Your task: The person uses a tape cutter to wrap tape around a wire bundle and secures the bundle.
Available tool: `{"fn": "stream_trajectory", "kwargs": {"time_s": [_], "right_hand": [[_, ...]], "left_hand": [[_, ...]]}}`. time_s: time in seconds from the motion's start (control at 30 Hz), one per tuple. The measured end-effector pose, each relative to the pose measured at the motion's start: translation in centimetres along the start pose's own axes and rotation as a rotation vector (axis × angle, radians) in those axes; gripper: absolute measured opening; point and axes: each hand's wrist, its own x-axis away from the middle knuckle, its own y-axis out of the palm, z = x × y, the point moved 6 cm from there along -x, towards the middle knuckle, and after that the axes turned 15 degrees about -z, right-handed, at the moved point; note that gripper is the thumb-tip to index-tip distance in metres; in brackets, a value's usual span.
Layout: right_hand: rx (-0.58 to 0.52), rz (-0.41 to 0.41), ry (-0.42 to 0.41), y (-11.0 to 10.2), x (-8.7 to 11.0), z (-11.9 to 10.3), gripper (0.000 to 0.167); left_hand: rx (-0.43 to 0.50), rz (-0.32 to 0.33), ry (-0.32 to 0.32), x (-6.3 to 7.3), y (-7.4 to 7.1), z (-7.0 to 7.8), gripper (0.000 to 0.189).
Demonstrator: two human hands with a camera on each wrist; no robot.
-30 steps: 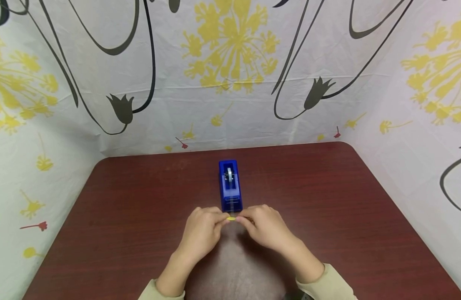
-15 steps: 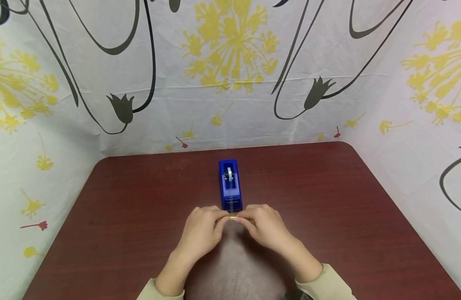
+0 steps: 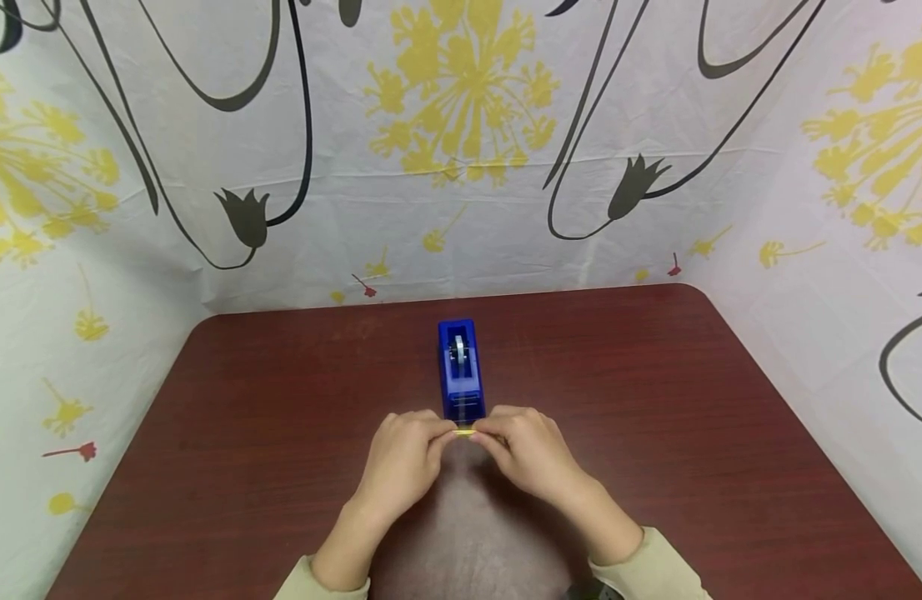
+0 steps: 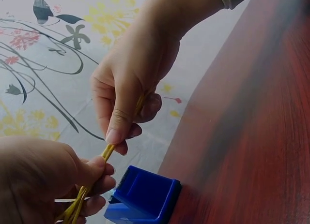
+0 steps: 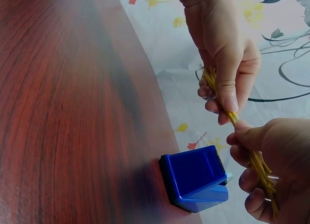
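A bundle of thin yellow strands (image 4: pixel 82 200) stretches between the two hands, its short middle part bare between the fingertips. My left hand (image 3: pixel 404 458) pinches it on one side between thumb and fingers. My right hand (image 3: pixel 528 450) pinches it on the other side, close to the left fingertips. In the right wrist view loose strands (image 5: pixel 261 168) run along inside the right hand's fingers, partly hidden by them. Just beyond the hands stands a blue tape dispenser (image 3: pixel 461 375), its toothed cutting edge towards them. The hands stay above the table.
The dark red wooden table (image 3: pixel 296 392) has rounded far corners. A white sheet (image 3: pixel 506 242) printed with yellow, grey and red flowers hangs behind it and along both sides.
Both hands have shifted very slightly away from me, towards the dispenser, and still pinch the yellow strands. The dispenser has not moved.
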Motion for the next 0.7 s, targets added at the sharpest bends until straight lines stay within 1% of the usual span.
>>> {"fn": "stream_trajectory", "kwargs": {"time_s": [0.13,0.27,0.4,0.53,0.63,0.7], "right_hand": [[-0.017,-0.002,0.008,0.06,0.02,0.08,0.005],[-0.052,-0.018,0.025,0.07,0.01,0.17,0.005],[-0.074,-0.073,0.045,0.12,-0.1,0.13,0.01],[-0.051,-0.14,0.055,0.27,-0.29,-0.02,0.016],[-0.053,-0.16,0.061,0.34,-0.36,-0.02,0.015],[-0.059,-0.155,0.066,0.34,-0.37,0.01,0.013]], "left_hand": [[0.002,0.027,0.005,-0.01,0.08,-0.09,0.006],[0.002,0.038,0.005,0.03,0.18,-0.13,0.009],[-0.005,0.047,0.008,0.08,0.25,-0.13,0.009],[-0.016,0.048,0.006,0.12,0.25,-0.09,0.009],[-0.01,0.041,0.007,0.15,0.26,0.0,0.008],[-0.001,0.034,0.007,0.16,0.28,0.04,0.008]]}}
